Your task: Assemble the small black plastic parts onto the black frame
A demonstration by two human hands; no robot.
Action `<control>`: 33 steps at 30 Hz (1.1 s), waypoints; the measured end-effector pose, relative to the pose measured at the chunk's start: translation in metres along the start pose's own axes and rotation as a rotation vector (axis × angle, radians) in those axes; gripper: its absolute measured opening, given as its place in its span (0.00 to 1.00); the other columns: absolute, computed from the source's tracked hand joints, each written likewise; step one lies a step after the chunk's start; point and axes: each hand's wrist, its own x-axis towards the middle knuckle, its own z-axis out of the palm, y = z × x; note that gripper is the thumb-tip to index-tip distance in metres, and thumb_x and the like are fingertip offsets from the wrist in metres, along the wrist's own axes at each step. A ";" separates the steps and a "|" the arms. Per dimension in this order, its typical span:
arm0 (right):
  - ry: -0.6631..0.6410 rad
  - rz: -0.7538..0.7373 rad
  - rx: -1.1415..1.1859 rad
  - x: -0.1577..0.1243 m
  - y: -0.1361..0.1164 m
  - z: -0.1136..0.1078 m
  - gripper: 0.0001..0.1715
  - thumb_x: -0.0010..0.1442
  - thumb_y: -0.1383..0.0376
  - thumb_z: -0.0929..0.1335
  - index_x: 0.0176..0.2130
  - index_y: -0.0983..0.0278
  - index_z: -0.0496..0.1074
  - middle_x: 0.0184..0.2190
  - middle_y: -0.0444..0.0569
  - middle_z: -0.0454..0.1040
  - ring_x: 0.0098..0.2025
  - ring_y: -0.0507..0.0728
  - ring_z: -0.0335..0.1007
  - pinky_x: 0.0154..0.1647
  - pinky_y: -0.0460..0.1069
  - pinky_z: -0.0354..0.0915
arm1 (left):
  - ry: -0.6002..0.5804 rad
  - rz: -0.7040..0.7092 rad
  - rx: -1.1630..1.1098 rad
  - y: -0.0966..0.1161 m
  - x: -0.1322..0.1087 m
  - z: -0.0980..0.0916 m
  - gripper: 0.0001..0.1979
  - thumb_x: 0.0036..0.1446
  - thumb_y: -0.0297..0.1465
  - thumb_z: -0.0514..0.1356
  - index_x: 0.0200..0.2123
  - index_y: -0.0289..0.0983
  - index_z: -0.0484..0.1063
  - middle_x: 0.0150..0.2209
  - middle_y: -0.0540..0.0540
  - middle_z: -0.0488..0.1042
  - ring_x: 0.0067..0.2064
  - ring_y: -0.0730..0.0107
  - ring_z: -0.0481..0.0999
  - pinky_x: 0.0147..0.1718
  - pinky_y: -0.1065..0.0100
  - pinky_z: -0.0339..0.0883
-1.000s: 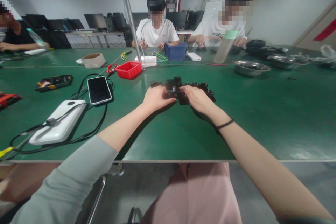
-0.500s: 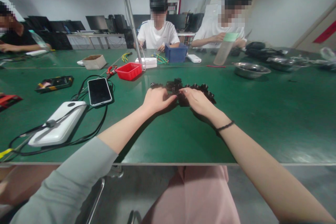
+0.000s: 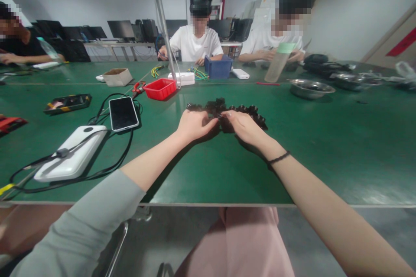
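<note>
A cluster of small black parts [image 3: 217, 104] lies on the green table, with more black pieces [image 3: 259, 117] behind and beside my right hand. My left hand [image 3: 196, 124] rests at the near side of the cluster, thumb pointing right and fingers curled in. From the other side my right hand [image 3: 246, 126] meets it, its fingertips pressed together close to the left thumb. Something small and slightly shiny shows between the fingertips, too small to name. Part of the black pieces is hidden by both hands.
To the left are a white power bank [image 3: 73, 152] with black cables and a phone [image 3: 123, 114]. Farther back stand a red tray [image 3: 160, 90], a metal pole [image 3: 165, 30], a blue bin [image 3: 218, 67], a bottle [image 3: 278, 64] and a steel bowl [image 3: 311, 89]. Several people sit around the table.
My hands stay almost in place, with the fingertips shifting very slightly. The person across the table has moved a little to the right and turned the head down.
</note>
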 end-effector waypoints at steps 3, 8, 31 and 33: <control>-0.007 -0.008 -0.004 0.001 0.001 0.001 0.35 0.71 0.50 0.49 0.47 0.65 0.76 0.44 0.57 0.80 0.48 0.62 0.76 0.52 0.55 0.67 | -0.001 0.001 0.005 0.002 0.000 -0.002 0.24 0.63 0.46 0.52 0.27 0.37 0.75 0.29 0.43 0.80 0.35 0.60 0.79 0.39 0.62 0.63; -0.019 -0.017 -0.019 0.001 0.001 0.001 0.36 0.71 0.51 0.49 0.47 0.66 0.76 0.44 0.58 0.80 0.49 0.63 0.76 0.52 0.55 0.67 | -0.002 0.005 0.002 0.002 -0.001 -0.003 0.23 0.61 0.48 0.53 0.26 0.37 0.75 0.29 0.43 0.80 0.34 0.61 0.79 0.39 0.62 0.63; 0.069 -0.040 -0.111 0.011 -0.008 -0.007 0.26 0.70 0.56 0.55 0.46 0.65 0.76 0.46 0.57 0.80 0.49 0.65 0.75 0.53 0.58 0.65 | 0.137 -0.260 0.011 -0.020 0.005 -0.016 0.08 0.58 0.29 0.55 0.39 0.38 0.73 0.42 0.43 0.79 0.45 0.58 0.77 0.44 0.60 0.65; 0.057 -0.046 -0.119 0.013 -0.011 -0.009 0.24 0.70 0.58 0.56 0.45 0.65 0.76 0.46 0.57 0.80 0.49 0.65 0.75 0.54 0.59 0.65 | 0.143 -0.272 0.021 -0.021 0.005 -0.015 0.09 0.57 0.29 0.56 0.40 0.38 0.73 0.43 0.43 0.78 0.46 0.57 0.77 0.44 0.60 0.64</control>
